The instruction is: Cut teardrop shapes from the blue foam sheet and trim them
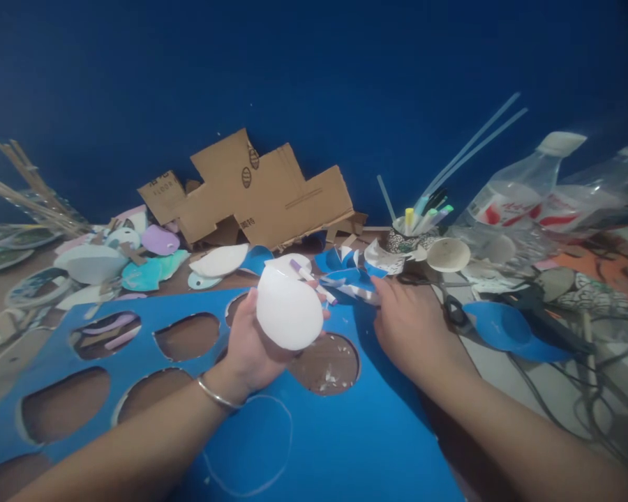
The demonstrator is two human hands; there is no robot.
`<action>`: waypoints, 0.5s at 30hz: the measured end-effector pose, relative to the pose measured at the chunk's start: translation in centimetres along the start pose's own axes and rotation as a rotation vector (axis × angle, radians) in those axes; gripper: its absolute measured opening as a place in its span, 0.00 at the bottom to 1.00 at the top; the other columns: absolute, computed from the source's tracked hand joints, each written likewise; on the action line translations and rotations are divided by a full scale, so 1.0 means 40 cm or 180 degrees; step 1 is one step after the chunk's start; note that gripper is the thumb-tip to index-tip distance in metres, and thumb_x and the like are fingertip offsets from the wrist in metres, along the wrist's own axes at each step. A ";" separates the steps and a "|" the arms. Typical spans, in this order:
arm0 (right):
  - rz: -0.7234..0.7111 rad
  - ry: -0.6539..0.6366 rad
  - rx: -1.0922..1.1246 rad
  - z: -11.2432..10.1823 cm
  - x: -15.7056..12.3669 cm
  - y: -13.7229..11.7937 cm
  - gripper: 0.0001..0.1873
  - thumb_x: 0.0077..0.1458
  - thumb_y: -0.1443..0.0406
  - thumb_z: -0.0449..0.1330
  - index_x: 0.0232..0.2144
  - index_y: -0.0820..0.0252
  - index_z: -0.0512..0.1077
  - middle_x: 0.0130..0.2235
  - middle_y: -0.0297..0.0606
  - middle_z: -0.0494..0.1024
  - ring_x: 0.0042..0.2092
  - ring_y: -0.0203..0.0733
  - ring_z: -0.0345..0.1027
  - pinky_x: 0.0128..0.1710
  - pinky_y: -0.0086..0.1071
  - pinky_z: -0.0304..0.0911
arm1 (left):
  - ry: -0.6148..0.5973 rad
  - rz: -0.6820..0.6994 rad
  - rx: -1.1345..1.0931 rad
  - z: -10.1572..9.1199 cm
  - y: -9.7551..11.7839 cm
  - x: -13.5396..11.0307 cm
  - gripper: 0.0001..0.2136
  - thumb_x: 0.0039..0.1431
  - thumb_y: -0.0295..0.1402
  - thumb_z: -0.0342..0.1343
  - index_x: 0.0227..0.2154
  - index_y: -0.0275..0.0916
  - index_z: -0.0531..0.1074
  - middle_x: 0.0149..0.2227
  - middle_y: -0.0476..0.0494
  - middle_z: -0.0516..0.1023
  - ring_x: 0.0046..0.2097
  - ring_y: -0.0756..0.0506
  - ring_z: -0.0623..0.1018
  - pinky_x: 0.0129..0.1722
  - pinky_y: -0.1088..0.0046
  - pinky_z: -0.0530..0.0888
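Observation:
In my left hand is a white teardrop-shaped cutout, its flat face turned up toward me; the fingers are partly hidden behind it. My right hand reaches to the blue and white foam-like scraps behind the board, fingers closed at their edge. What they pinch, if anything, cannot be made out. A white marker with purple ends lies just behind the cutout, across another white piece. Beneath both arms spreads a blue sheet with several teardrop holes and one drawn outline.
Brown cardboard leans on the blue wall. Coloured cut pieces pile at the left. A patterned cup of markers, a cream small bowl, clear plastic bottles and a blue curved piece among cables stand or lie at the right.

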State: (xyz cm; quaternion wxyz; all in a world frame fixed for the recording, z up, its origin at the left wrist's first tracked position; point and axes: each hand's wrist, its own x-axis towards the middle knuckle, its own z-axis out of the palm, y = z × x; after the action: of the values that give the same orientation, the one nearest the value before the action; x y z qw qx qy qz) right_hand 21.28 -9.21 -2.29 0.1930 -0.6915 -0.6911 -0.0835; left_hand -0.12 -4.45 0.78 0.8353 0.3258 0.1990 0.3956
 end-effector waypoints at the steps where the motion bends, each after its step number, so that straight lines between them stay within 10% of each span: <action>1: 0.0021 -0.0019 -0.0039 0.000 0.001 0.004 0.26 0.51 0.74 0.47 0.54 0.69 0.62 0.44 0.56 0.73 0.46 0.59 0.65 0.42 0.50 0.58 | 0.0002 0.0018 0.0020 0.001 0.000 0.000 0.27 0.54 0.53 0.45 0.46 0.38 0.70 0.44 0.37 0.75 0.41 0.38 0.76 0.36 0.61 0.75; 15: -0.0008 0.0081 0.0815 -0.045 0.004 0.011 0.15 0.60 0.64 0.48 0.48 0.57 0.64 0.43 0.42 0.73 0.43 0.45 0.69 0.40 0.36 0.64 | 0.0599 -0.0293 -0.0103 -0.003 0.000 0.011 0.31 0.53 0.59 0.42 0.45 0.36 0.70 0.39 0.34 0.78 0.36 0.39 0.79 0.30 0.64 0.75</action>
State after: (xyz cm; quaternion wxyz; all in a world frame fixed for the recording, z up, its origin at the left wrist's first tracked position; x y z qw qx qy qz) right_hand 22.01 -9.76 -0.65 0.2884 -0.6592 -0.6945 -0.0036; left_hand 0.07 -4.06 0.64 0.8354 0.2642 0.2849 0.3888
